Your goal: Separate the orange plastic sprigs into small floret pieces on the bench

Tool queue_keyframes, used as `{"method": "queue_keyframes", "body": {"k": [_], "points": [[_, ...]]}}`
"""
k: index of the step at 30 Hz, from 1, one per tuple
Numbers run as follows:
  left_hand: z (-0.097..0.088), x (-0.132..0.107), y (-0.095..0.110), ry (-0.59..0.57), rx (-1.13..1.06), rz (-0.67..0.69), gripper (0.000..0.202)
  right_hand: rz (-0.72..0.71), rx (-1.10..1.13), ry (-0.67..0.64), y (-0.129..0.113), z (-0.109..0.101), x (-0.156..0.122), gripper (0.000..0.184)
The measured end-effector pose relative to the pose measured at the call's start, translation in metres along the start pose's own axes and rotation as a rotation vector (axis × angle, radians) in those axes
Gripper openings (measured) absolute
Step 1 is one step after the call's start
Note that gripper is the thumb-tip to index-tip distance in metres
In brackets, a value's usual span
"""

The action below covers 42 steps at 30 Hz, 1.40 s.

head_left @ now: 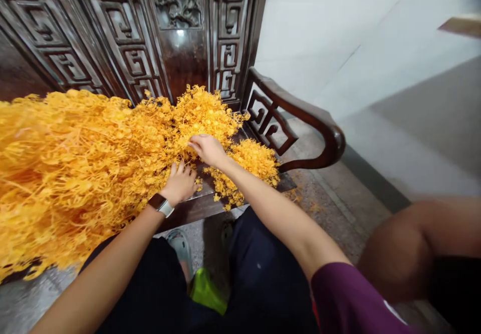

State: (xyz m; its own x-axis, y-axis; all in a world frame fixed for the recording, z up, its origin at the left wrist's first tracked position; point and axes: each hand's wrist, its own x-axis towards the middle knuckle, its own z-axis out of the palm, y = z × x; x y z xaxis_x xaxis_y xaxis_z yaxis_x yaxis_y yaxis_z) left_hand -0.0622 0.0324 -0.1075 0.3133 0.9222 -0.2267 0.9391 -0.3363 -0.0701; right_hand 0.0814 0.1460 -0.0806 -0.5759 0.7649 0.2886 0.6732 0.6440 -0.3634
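Note:
A big heap of yellow-orange artificial sprigs (75, 158) covers the seat of a dark carved wooden bench (203, 201). My left hand (180, 183), with a smartwatch on the wrist, rests at the heap's edge, fingers curled into the sprigs. My right hand (206, 147) reaches over it and lies on the sprigs near the bench's right end, its fingers bent down among them. A smaller clump of sprigs (251, 161) lies just right of my right forearm. What the fingers hold is hidden among the sprigs.
The bench's carved back (124, 33) rises behind the heap and its curved armrest (300, 118) closes the right end. White wall and grey floor lie to the right. Another person's knee (413, 244) shows at the lower right. My legs and a green shoe (206, 289) are below.

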Motion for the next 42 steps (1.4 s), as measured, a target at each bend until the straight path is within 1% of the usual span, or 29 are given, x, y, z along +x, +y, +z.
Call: {"method": "queue_keyframes", "body": {"k": [2, 4, 6, 9, 12, 14, 16, 19, 21, 23, 25, 27, 29, 32, 34, 37, 39, 42], "points": [[0.004, 0.004, -0.004, 0.019, 0.003, -0.008, 0.054, -0.023, 0.076, 0.049, -0.001, -0.004, 0.01, 0.039], [0.006, 0.009, -0.009, 0.033, 0.003, -0.011, 0.049, -0.018, 0.256, 0.116, -0.002, -0.006, 0.019, 0.037], [0.007, 0.014, -0.016, 0.038, 0.001, -0.018, 0.047, 0.025, 0.467, 0.176, -0.001, -0.008, 0.026, 0.032], [0.005, 0.015, -0.02, 0.038, 0.007, -0.035, 0.047, 0.13, 0.678, 0.263, 0.008, -0.008, 0.033, 0.027], [0.002, 0.012, -0.014, 0.049, 0.027, -0.049, 0.047, 0.191, 0.847, 0.365, 0.019, -0.009, 0.038, 0.033], [0.0, 0.01, -0.006, 0.058, 0.041, -0.079, 0.045, 0.196, 0.951, 0.422, 0.022, -0.012, 0.041, 0.039], [0.002, 0.009, 0.005, 0.069, 0.058, -0.128, 0.045, 0.182, 1.012, 0.464, 0.02, -0.016, 0.043, 0.045], [0.011, 0.008, 0.026, 0.116, 0.061, -0.229, 0.056, 0.113, 0.998, 0.505, 0.012, -0.021, 0.046, 0.049], [0.02, 0.007, 0.041, 0.148, 0.001, -0.285, 0.066, 0.061, 0.963, 0.528, 0.007, -0.026, 0.047, 0.05], [0.029, 0.006, 0.052, 0.144, -0.075, -0.314, 0.072, 0.048, 0.941, 0.548, 0.007, -0.032, 0.048, 0.052], [0.038, 0.006, 0.059, 0.102, -0.118, -0.329, 0.073, 0.06, 0.924, 0.579, 0.012, -0.041, 0.049, 0.052], [0.044, 0.007, 0.06, 0.057, -0.132, -0.358, 0.07, 0.078, 0.903, 0.628, 0.021, -0.052, 0.052, 0.053], [0.046, 0.009, 0.057, 0.022, -0.131, -0.402, 0.065, 0.086, 0.888, 0.664, 0.029, -0.065, 0.056, 0.057], [0.042, 0.009, 0.05, 0.001, -0.12, -0.417, 0.061, 0.045, 0.844, 0.611, 0.029, -0.082, 0.064, 0.062], [0.038, 0.007, 0.046, -0.009, -0.113, -0.396, 0.062, -0.002, 0.796, 0.564, 0.019, -0.092, 0.07, 0.063], [0.032, 0.006, 0.045, -0.031, -0.09, -0.382, 0.064, -0.043, 0.754, 0.567, -0.004, -0.105, 0.081, 0.061], [0.03, 0.006, 0.046, -0.046, -0.073, -0.381, 0.065, -0.094, 0.756, 0.584, -0.017, -0.117, 0.09, 0.056], [0.028, 0.007, 0.047, -0.068, -0.069, -0.393, 0.065, -0.127, 0.804, 0.591, -0.026, -0.135, 0.107, 0.046]]}}
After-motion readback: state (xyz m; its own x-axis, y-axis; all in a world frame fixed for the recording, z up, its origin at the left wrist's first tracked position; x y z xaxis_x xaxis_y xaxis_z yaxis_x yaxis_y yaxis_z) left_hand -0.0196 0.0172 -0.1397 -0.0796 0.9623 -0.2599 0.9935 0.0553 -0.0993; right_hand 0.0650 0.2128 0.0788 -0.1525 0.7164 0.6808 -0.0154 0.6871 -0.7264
